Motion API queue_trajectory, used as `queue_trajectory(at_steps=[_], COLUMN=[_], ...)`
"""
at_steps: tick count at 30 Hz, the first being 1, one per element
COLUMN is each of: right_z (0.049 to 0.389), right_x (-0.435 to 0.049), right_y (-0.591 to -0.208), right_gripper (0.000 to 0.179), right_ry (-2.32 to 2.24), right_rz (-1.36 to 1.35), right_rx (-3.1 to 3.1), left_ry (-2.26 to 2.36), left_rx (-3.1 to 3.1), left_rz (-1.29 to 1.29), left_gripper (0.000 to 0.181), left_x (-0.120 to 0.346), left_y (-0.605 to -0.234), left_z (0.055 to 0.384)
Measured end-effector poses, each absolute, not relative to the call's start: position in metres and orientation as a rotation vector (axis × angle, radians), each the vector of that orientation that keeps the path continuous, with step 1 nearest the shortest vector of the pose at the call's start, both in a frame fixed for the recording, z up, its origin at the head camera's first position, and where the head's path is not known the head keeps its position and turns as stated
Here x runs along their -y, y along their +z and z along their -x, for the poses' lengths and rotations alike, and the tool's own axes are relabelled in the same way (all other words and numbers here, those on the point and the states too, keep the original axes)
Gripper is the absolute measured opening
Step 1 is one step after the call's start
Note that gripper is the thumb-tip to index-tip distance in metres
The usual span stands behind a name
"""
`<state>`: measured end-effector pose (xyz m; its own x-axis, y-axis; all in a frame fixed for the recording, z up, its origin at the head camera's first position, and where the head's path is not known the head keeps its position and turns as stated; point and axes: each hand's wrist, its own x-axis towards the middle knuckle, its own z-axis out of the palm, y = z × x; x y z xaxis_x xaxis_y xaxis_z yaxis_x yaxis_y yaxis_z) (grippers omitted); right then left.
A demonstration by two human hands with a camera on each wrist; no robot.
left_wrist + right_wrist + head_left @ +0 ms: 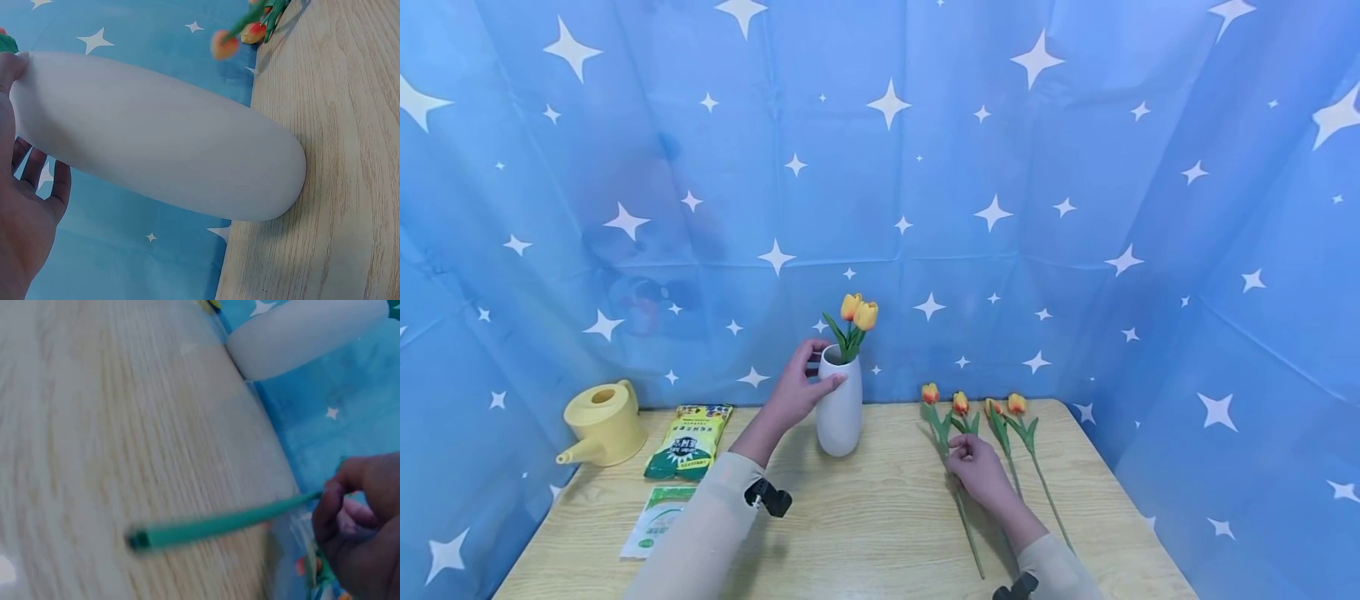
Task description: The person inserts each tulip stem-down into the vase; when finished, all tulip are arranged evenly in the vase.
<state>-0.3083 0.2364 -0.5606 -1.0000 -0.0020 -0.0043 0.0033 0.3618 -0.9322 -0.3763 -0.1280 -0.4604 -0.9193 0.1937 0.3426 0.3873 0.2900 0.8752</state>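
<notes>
My left hand (797, 387) grips the white vase (840, 412) near its rim, thumb on the front and fingers around the far side. Two yellow tulips (859, 315) with green leaves stand in the vase. In the left wrist view the vase (162, 137) reaches down to the wooden table. On the right, my right hand (981, 475) pinches the stem of the leftmost orange-yellow tulip (931, 393). The right wrist view shows this green stem (231, 523) between thumb and finger, its cut end angled over the table.
Three more tulips (1017, 405) lie beside my right hand, one stem partly hidden by it. At the left are a yellow watering can (606, 425), a green-yellow packet (688, 442) and a white-green packet (658, 521). A blue starry curtain (887, 183) hangs behind the table (865, 517).
</notes>
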Motion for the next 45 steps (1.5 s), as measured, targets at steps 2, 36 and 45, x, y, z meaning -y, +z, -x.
queue_trajectory(at_steps=[2,36,45], right_z=[0.308,0.313,0.315], right_x=[-0.234,-0.219,-0.218], right_y=[-0.557,-0.511,-0.5], right_gripper=[0.027,0.029,0.028], right_ry=[-1.852,-2.338,-2.417], right_rz=[0.003,0.053,0.049], right_rx=[-2.54,-2.355,-2.335], left_ry=[-1.692,-1.733,-1.72], left_rx=[2.38,2.365,2.372], left_rz=[0.54,0.556,0.546], left_gripper=[0.057,0.059,0.059], left_x=[0.129,0.128,0.128], left_y=[-0.46,-0.459,-0.458], left_z=[0.376,0.373,0.373])
